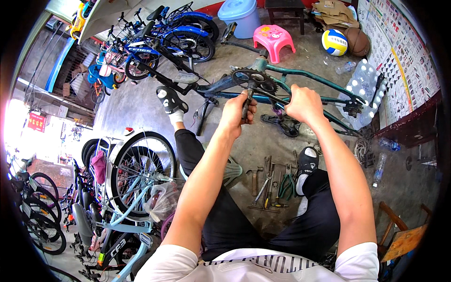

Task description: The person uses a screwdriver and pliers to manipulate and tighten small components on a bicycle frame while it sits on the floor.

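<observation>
A teal bicycle frame (305,73) without wheels lies across the floor in front of me. Its toothed chainring (263,79) faces up toward my hands. My left hand (235,113) is closed round a dark metal tool (246,107) just below the chainring; its exact kind is partly hidden by the fingers. From there a slim metal bar, looking like a wrench handle (272,97), runs right into my right hand (304,105), which is closed on its end. A crank arm (244,46) with a pedal (229,32) sticks out at the frame's far side. Another pedal (287,126) shows below the bar.
Between my feet lie a hammer (254,182), pliers (287,182) and several other hand tools. A light blue bicycle (136,188) stands left, blue bicycles (188,40) far left. Beyond the frame are a pink stool (274,40), a lidded bucket (242,21), balls (334,42) and packed bottles (361,89).
</observation>
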The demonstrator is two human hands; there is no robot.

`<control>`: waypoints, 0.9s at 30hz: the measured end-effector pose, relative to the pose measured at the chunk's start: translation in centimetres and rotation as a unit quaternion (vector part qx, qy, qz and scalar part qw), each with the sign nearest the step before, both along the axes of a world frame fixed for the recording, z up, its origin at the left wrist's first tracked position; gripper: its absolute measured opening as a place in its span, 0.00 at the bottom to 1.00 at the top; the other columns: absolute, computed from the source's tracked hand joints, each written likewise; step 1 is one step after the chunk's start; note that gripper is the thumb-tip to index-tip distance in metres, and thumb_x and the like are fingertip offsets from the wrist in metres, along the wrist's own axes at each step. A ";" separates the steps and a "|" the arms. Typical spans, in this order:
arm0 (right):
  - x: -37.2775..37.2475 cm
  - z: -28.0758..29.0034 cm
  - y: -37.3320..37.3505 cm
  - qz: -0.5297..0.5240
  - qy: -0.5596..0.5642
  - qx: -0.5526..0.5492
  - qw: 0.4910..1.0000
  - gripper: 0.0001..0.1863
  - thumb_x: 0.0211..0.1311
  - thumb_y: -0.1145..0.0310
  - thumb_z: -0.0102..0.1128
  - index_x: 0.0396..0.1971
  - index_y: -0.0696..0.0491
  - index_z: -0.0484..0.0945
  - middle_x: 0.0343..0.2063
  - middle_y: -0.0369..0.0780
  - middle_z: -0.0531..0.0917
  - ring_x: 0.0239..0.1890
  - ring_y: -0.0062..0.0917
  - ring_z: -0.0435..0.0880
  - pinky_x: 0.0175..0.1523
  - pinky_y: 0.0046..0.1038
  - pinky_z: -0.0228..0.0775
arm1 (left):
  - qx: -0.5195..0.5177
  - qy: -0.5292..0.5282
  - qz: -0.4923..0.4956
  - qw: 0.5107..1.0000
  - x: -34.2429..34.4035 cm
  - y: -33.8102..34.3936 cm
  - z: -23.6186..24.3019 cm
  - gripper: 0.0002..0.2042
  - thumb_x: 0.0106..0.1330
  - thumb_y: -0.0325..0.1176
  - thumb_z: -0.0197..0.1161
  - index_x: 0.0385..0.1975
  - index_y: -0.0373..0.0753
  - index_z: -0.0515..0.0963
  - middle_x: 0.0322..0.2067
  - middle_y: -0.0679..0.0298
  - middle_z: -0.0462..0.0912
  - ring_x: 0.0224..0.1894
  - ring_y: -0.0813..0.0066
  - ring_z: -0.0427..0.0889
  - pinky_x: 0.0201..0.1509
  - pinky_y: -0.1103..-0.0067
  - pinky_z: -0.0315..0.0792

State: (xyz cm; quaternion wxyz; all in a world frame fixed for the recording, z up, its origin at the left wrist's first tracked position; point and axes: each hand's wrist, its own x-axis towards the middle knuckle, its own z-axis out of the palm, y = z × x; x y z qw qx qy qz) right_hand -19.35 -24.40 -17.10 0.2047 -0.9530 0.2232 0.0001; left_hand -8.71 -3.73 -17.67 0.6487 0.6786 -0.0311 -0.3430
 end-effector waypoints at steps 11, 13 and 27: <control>-0.1 0.2 0.1 0.002 0.002 0.000 1.000 0.19 0.49 0.63 0.66 0.40 0.59 0.81 0.38 0.54 0.88 0.44 0.49 0.88 0.50 0.45 0.80 | 0.000 0.000 0.009 1.000 -0.4 -0.2 0.0 0.24 0.79 0.54 0.52 0.39 0.35 0.80 0.28 0.68 0.80 0.22 0.80 0.76 0.25 0.76 0.77; -0.1 0.3 0.1 0.001 0.001 0.003 1.000 0.19 0.49 0.63 0.66 0.39 0.59 0.81 0.38 0.54 0.88 0.44 0.49 0.88 0.50 0.45 0.80 | -0.010 0.034 -0.005 0.999 0.0 0.1 0.1 0.25 0.79 0.55 0.51 0.39 0.35 0.80 0.28 0.68 0.80 0.22 0.80 0.77 0.25 0.75 0.77; -0.1 0.0 0.0 0.007 -0.004 -0.003 1.000 0.19 0.49 0.64 0.66 0.40 0.60 0.81 0.39 0.54 0.88 0.44 0.49 0.88 0.50 0.45 0.81 | -0.039 0.088 -0.006 0.995 -0.2 0.5 0.8 0.21 0.77 0.53 0.58 0.35 0.39 0.78 0.27 0.70 0.77 0.22 0.81 0.73 0.25 0.77 0.75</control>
